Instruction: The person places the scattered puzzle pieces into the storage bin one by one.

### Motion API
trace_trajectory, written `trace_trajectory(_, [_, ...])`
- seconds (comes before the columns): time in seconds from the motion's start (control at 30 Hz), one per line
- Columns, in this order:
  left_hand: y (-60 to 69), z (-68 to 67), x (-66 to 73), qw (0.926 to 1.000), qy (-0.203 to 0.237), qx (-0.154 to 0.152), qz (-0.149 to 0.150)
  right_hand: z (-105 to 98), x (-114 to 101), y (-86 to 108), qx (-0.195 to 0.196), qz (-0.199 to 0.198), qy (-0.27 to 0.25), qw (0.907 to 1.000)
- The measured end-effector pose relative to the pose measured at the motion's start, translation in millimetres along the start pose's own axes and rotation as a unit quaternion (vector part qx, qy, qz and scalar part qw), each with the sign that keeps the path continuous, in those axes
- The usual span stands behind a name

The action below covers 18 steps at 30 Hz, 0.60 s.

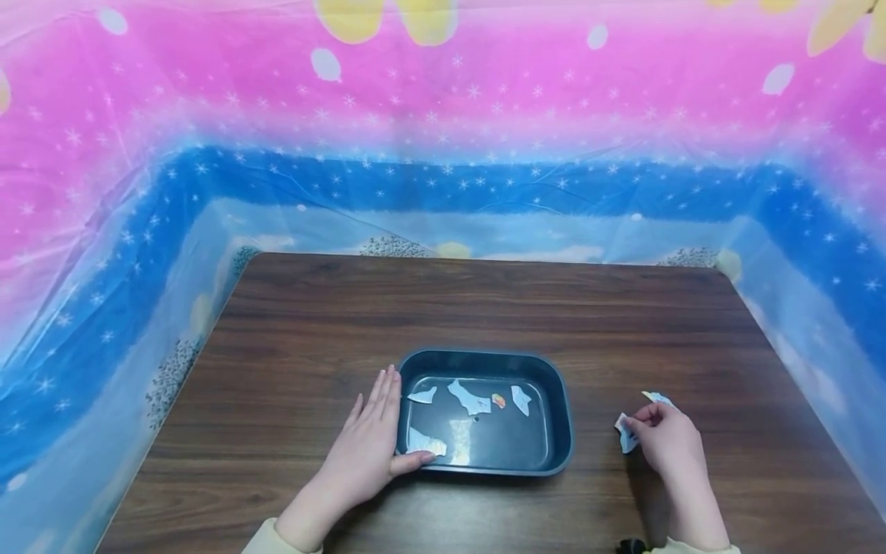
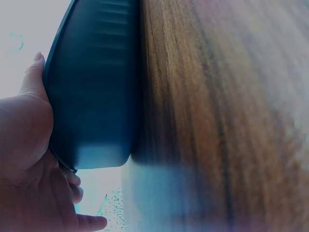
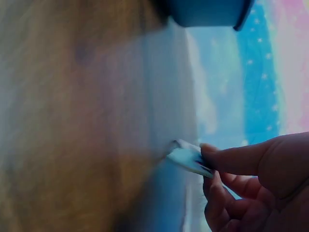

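Note:
In the head view, my left hand (image 1: 370, 438) lies along the left side of a dark rectangular basin (image 1: 567, 431). Its fingers are straight, and the thumb rests over the near rim. The left wrist view shows this hand (image 2: 29, 140) against the basin's outer wall (image 2: 96, 87). My right hand (image 1: 667, 438), to the right of the basin, pinches a torn paper scrap (image 1: 626, 433) between thumb and fingertips. That scrap (image 3: 188, 158) also shows, blurred, in the right wrist view. Another pale scrap (image 1: 661, 398) with a yellow tip sticks out behind the right hand; I cannot tell whether it is held.
Several torn scraps lie inside the basin, among them a large white one (image 1: 469, 398), a small orange one (image 1: 498, 401) and one in the near left corner (image 1: 425, 442). A brown wooden table (image 1: 484, 300) supports everything. A patterned pink and blue cloth (image 1: 443, 177) surrounds it.

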<state>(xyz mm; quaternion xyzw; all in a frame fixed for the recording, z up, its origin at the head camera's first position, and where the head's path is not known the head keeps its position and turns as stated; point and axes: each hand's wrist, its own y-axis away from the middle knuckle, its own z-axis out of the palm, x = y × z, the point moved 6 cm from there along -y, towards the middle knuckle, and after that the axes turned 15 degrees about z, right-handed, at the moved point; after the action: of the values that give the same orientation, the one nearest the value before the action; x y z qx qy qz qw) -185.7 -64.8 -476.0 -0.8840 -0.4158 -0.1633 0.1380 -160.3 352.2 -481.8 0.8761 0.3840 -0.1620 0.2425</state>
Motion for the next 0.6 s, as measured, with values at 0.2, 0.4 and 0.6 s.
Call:
trace_trajectory(0.2, [-1.4, 1.0, 1.7, 0.9999, -0.010, 0.005, 0.012, -20.1, -31.3, 25.1, 0.061, -0.013, -0.058, 0.9963])
trace_trajectory(0.4, [-1.3, 0.0, 0.9, 0.9999, -0.006, 0.005, 0.007, -17.9, -91.7, 61.5, 0.064, -0.087, -0.105, 0.9886])
trace_trajectory(0.6, [-0.3, -0.2, -0.2, 1.0000, -0.005, 0.000, 0.006, 36.3, -138.2, 92.4, -0.004, -0.160, -0.080, 0.9838])
